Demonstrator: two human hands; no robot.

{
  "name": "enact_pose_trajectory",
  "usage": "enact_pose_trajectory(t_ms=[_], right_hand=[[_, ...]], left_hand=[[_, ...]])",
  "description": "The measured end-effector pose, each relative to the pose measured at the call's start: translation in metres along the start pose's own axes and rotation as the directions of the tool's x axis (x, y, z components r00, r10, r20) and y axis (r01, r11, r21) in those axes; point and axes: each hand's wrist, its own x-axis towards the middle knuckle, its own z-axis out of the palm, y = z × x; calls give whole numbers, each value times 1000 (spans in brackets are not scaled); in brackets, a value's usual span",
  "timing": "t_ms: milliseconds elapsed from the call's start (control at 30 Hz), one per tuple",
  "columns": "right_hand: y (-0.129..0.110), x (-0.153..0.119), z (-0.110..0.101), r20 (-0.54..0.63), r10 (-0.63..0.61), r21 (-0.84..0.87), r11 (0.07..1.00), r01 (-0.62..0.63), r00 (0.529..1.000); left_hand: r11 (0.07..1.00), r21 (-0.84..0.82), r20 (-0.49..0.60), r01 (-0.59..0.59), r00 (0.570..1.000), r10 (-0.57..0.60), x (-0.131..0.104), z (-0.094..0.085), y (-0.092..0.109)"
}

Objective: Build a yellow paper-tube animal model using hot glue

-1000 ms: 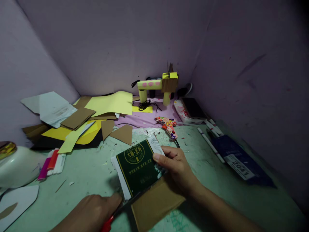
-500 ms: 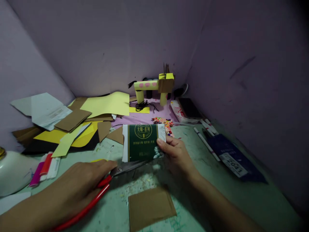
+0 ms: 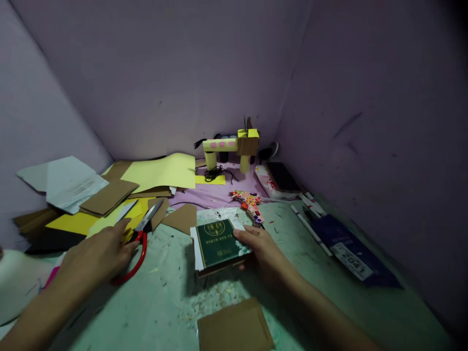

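My left hand (image 3: 104, 251) is at the left over the paper pile, its fingers round a pair of red-handled scissors (image 3: 148, 222). The blades point away over the yellow paper and look slightly parted. Between thumb and fingers, my right hand (image 3: 263, 248) grips a piece of green printed cardboard (image 3: 215, 243) by its right edge. White shows along its left side and brown along its near edge, and it is held tilted above the table. Just below it lies a flat brown cardboard piece (image 3: 236, 326), cut off by the bottom of the view.
Sheets of yellow paper (image 3: 161, 170) and cardboard scraps (image 3: 109, 197) lie at the left. At the back stands a yellow paper animal figure (image 3: 221, 145) with black string (image 3: 215, 173). A floral-patterned glue gun (image 3: 250, 202), phone (image 3: 281, 176) and blue packet (image 3: 354, 248) are farther right.
My left hand and the scissors have moved left, away from the green cardboard. My right hand has lowered the cardboard and tipped it flatter. The view has tilted up slightly.
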Motion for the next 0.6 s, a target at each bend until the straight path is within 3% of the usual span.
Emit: enact_pose_trajectory(t_ms=[67, 100, 167, 233, 267, 333, 400, 500, 567, 600], right_hand=[[4, 0, 0, 45, -4, -52, 999, 7, 999], [5, 0, 0, 66, -3, -71, 997, 7, 998], [5, -3, 0, 117, 21, -76, 997, -12, 993], [5, -7, 2, 153, 70, -4, 998, -70, 986], [4, -9, 3, 166, 94, 55, 993, -104, 982], [4, -11, 6, 193, 115, 159, 976, -147, 974], [4, -10, 8, 192, 88, 175, 977, -122, 977], [-1, -10, 6, 13, -111, -16, 994, 111, 994], [-6, -19, -2, -114, -346, -189, 928, 321, 931], [-9, -27, -7, -120, -439, -245, 882, 402, 890]], left_hand=[[995, -80, -41, -67, 997, 64, -11, 0, 14], [969, -188, -74, -163, 986, 151, -19, 2, 22], [818, -402, -14, -411, 896, 444, -35, 8, 42], [688, -556, 67, -465, 800, 596, -45, 17, 61], [648, -614, 39, -451, 803, 595, -47, 21, 69], [556, -747, -5, -364, 840, 543, -46, 30, 80], [377, -909, 24, -175, 883, 468, -39, 38, 83], [12, -984, 167, 176, 908, 383, -31, 50, 82], [-101, -953, 239, 285, 915, 325, -28, 58, 81], [-120, -945, 257, 303, 919, 298, -27, 61, 80]])
